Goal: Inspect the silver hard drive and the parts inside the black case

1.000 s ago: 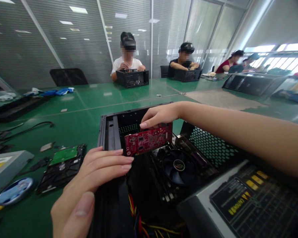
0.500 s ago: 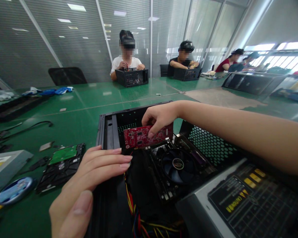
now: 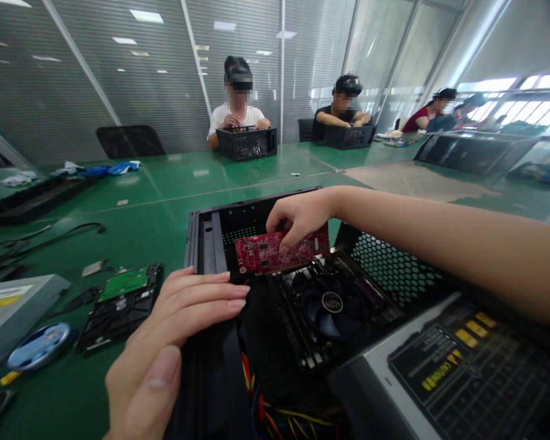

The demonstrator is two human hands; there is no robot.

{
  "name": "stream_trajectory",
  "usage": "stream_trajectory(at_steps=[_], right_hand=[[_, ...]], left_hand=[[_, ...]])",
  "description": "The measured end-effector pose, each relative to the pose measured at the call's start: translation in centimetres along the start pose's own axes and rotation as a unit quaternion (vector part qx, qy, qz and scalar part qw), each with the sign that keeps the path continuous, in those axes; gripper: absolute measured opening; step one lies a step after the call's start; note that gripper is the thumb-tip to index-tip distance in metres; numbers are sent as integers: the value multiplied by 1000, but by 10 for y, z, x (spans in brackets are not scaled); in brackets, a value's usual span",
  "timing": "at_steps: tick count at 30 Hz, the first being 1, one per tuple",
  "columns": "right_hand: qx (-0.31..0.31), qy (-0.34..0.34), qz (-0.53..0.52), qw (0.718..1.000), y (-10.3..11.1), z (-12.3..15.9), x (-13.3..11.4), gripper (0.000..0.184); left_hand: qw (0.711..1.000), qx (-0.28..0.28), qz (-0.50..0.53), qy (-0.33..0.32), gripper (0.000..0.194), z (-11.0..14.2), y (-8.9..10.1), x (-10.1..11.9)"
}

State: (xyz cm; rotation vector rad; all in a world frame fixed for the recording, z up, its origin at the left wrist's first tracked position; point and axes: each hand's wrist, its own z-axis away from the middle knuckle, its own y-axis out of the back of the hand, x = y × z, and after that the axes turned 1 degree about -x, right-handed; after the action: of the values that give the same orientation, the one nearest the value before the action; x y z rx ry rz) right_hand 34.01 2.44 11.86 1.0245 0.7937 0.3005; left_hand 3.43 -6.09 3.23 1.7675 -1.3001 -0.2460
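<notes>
A black computer case (image 3: 211, 366) lies with its open side up in front of me. My right hand (image 3: 300, 217) pinches a red graphics card (image 3: 256, 253) by its upper edge, holding it upright over the far part of the motherboard (image 3: 297, 318). Whether the card's lower edge sits in a slot cannot be made out. Near it is a round CPU fan (image 3: 332, 305). My left hand (image 3: 178, 330) rests flat on the case's left frame, fingers stretched out. Coloured cables (image 3: 261, 409) lie in the case beside the power supply (image 3: 440, 366).
On the green table (image 3: 156, 208) to the left lie a hard drive (image 3: 123, 299), an optical drive (image 3: 13, 311), a blue oval object (image 3: 39, 347) and black cables (image 3: 59, 235). Across the table, people work at other cases (image 3: 247, 143).
The view has shifted slightly, so everything appears a little farther right. My right hand keeps its pinch on the graphics card, and my left hand stays on the frame.
</notes>
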Motion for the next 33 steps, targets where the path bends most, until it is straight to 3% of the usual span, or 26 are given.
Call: stream_trajectory(at_steps=[3, 5, 9, 16, 23, 27, 33], right_hand=[[22, 18, 29, 999, -1, 0, -1, 28], [73, 33, 84, 993, -1, 0, -3, 32], [154, 18, 233, 960, -1, -1, -11, 33], [126, -51, 363, 922, -5, -4, -18, 34], [99, -99, 415, 899, -10, -12, -17, 30], [98, -118, 427, 891, -12, -14, -18, 28], [96, -128, 421, 893, -14, -14, -19, 24]], left_hand=[[999, -9, 45, -10, 50, -1, 3, -1], [998, -25, 49, -13, 50, -3, 5, -1], [997, -21, 52, -46, 50, -7, 7, 3], [997, 35, 50, -56, 44, -9, -2, 3], [999, 27, 30, 30, 39, -4, -6, -2], [999, 18, 42, -3, 55, -4, -3, -1], [999, 24, 22, -20, 51, -4, -4, -4]])
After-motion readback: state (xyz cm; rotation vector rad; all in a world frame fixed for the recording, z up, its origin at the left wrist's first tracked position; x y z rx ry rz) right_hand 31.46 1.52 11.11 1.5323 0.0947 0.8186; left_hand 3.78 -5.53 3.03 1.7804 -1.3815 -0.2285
